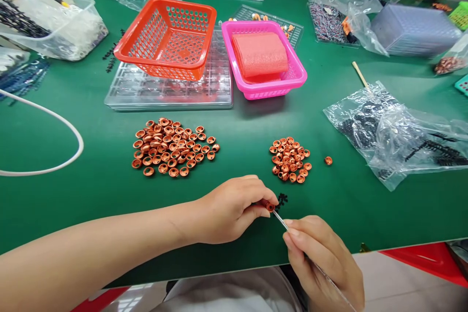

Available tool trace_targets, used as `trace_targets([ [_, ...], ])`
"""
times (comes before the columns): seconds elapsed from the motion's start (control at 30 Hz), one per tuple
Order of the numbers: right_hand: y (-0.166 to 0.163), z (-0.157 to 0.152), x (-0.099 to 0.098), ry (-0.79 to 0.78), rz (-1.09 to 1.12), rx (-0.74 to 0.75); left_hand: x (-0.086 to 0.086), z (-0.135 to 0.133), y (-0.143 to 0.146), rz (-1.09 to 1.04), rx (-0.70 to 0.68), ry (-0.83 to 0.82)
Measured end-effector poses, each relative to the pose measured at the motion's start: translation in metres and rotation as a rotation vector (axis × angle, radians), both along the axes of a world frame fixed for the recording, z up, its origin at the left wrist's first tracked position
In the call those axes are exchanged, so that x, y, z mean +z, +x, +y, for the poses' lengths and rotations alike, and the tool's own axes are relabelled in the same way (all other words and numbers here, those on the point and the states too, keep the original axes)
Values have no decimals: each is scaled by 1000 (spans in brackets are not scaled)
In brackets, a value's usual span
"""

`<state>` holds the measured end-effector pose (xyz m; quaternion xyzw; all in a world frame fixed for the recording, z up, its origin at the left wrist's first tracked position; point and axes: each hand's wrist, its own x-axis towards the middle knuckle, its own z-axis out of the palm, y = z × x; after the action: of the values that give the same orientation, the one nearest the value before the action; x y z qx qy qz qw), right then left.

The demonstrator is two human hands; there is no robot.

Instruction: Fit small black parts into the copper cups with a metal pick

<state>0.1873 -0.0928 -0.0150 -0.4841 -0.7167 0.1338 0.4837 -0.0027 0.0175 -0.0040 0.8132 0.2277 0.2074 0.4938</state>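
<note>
So — left fingers (260,192) pinching cup (270,207), rod (280,220) touching

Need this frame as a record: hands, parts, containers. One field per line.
left hand: pinching a copper-colored piece
right hand: holding a thin metal tool, tip at that piece
larger pile: copper-colored, on the left
smaller pile: copper-colored, on the right
loose piece: right of smaller pile
black bits: just beyond the held piece
red basket: on clear trays
pink basket: holds foam
surface: green table
</note>
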Motion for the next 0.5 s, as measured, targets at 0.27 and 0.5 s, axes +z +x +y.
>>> trace_targets([
  [0.27,-1,0,1,-8,-13,-17,-1,0,0,11,4,40],
  [0.5,-1,0,2,-22,4,-25,-1,0,0,17,-6,50],
])
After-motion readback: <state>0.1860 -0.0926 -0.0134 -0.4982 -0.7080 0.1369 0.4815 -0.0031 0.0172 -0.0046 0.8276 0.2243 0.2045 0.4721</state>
